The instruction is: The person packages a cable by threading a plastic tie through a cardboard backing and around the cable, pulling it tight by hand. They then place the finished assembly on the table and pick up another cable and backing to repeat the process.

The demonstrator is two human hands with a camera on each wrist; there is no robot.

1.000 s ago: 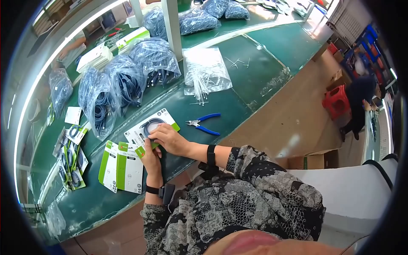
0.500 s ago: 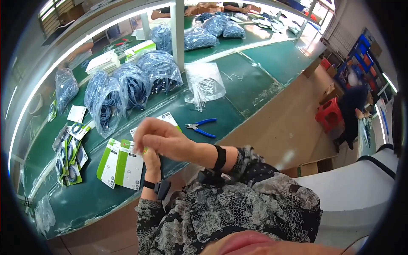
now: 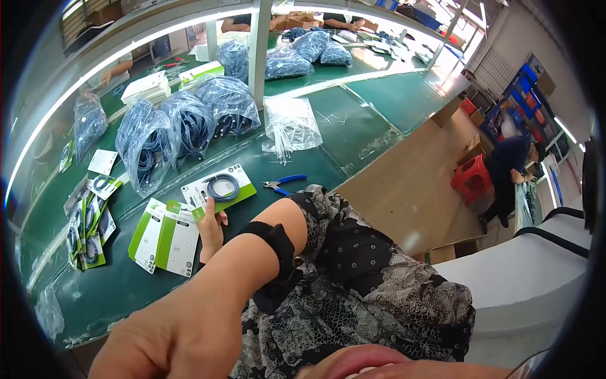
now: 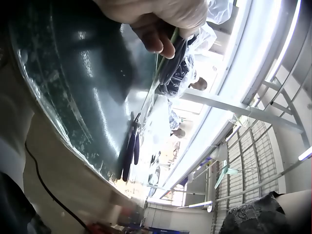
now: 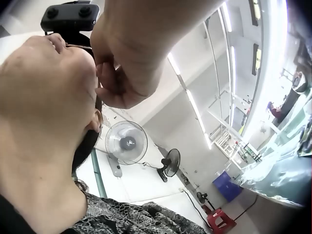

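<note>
My left hand (image 3: 212, 232) pinches the lower left edge of a white and green packaging card (image 3: 243, 177). On that card sits a coiled dark blue cable (image 3: 235, 189). In the left wrist view, the left hand (image 4: 163, 14) has its thumb and fingers at the card's edge, with the card seen nearly edge-on. My right hand (image 3: 173, 335) is raised off the bench, large at the bottom of the head view. Its fingers curl beside the cheek in the right wrist view, and no object shows in them. Blue-handled cutting pliers (image 3: 290, 180) lie right of the card.
Two flat white and green cards (image 3: 178, 243) lie beside the left hand. A pile of carded cables (image 3: 91, 221) is further left. Bags of dark cables (image 3: 189, 123) line the back, near a bag of white zip ties (image 3: 293, 123). A post (image 3: 257, 57) rises behind.
My right hand has left the cable on the card and swung up and back towards the face. The left hand has kept its hold on the card. The head view has shifted slightly.
</note>
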